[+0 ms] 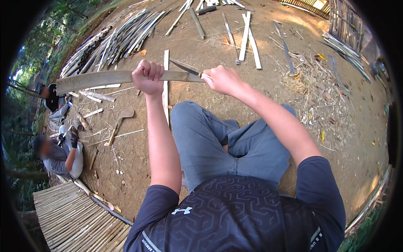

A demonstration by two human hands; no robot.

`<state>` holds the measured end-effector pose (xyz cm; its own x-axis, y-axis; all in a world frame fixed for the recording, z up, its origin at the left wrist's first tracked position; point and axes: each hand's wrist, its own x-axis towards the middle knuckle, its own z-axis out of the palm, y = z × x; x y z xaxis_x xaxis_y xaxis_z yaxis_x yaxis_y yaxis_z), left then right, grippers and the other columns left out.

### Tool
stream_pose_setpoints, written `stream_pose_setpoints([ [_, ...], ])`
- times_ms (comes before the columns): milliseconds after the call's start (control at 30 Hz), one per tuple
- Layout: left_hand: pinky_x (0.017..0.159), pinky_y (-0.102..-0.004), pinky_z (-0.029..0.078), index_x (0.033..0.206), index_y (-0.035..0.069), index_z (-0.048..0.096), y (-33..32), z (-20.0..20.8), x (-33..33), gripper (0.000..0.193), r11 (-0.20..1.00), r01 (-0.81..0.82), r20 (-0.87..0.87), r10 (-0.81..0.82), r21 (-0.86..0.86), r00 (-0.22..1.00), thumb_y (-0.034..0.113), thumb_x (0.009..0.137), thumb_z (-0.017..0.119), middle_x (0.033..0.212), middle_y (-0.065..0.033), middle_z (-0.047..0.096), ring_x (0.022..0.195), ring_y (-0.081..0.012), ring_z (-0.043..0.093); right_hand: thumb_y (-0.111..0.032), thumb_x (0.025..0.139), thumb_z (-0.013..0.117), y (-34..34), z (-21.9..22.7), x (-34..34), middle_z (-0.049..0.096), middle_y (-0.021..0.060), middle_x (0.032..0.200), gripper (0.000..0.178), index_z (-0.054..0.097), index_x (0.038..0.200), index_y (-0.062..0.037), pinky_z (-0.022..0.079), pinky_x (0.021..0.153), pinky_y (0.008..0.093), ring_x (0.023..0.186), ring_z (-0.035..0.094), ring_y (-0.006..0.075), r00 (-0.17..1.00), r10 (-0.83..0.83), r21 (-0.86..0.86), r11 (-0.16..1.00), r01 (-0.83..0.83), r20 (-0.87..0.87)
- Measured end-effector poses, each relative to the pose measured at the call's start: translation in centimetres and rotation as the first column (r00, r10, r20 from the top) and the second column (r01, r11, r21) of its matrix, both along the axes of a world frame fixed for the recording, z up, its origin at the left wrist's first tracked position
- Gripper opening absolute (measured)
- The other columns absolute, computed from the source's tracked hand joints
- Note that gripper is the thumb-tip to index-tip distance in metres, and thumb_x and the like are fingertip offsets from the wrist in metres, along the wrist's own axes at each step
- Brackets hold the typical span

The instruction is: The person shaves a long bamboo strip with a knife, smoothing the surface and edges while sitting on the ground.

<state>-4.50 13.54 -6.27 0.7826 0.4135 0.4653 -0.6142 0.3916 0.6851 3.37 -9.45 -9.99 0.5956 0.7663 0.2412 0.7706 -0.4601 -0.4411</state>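
Observation:
A long, flat, pale brown bamboo strip (98, 78) stretches sideways in front of my knees, its wide end out to the left. My left hand (148, 77) is wrapped round it in a fist, right of its middle. In my closed right hand (223, 80) is a knife (184, 68) with a narrow dark blade, which points left and slants just above the strip. The strip's right end meets my right hand; whether those fingers also touch it is hidden. A pale slat (166, 90) lies on the ground beneath the strip.
Two people sit at the left, the nearer one (63, 157) gloved. A wooden-handled tool with a broad blade (126, 113) lies between us. A bamboo pile (121, 40) lies far left; loose slats (245, 35) lie ahead. A bamboo-slat platform (79, 214) stands near left.

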Motion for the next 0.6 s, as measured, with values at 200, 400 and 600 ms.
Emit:
stream_pose_setpoints([
  [200, 0.048, -0.0283, 0.020, 0.062, 0.016, 0.026, 0.6, -0.4, -0.1, 0.031, 0.999, 0.025, -0.007, -0.025, -0.020, 1.000, 0.030, 0.085, 0.042, 0.049, 0.0028, 0.021, 0.045, -0.0103, 0.016, -0.031, 0.098, 0.055, 0.5, 0.3, 0.0, 0.071, 0.0207, 0.085, 0.030, 0.070, 0.097, -0.0045, 0.057, 0.072, 0.0505, 0.084, 0.071, 0.0370, 0.998, -0.004, -0.031, 1.000, 0.002, -0.057],
  [400, 0.047, -0.0282, 0.020, 0.062, 0.016, 0.025, 0.2, -0.2, 0.0, 0.032, 0.999, 0.032, 0.008, -0.033, 0.033, 0.999, 0.031, 0.086, 0.041, 0.050, 0.0031, 0.021, 0.045, -0.0102, 0.016, -0.032, 0.099, 0.054, 0.5, 0.9, 0.4, 0.071, 0.0190, 0.087, 0.030, 0.071, 0.098, -0.0072, 0.058, 0.072, 0.0499, 0.084, 0.071, 0.0363, 0.998, -0.014, -0.056, 0.998, 0.011, -0.056],
  [600, 0.046, -0.0280, 0.020, 0.062, 0.017, 0.025, -0.7, 0.4, 0.7, 0.033, 0.998, 0.054, -0.002, -0.054, 0.039, 0.999, 0.031, 0.086, 0.042, 0.049, 0.0033, 0.020, 0.044, -0.0098, 0.015, -0.031, 0.099, 0.053, -0.5, 0.6, 1.1, 0.072, 0.0185, 0.083, 0.030, 0.072, 0.099, -0.0064, 0.058, 0.070, 0.0480, 0.079, 0.072, 0.0339, 0.998, -0.028, 0.012, 0.999, 0.029, -0.064],
])
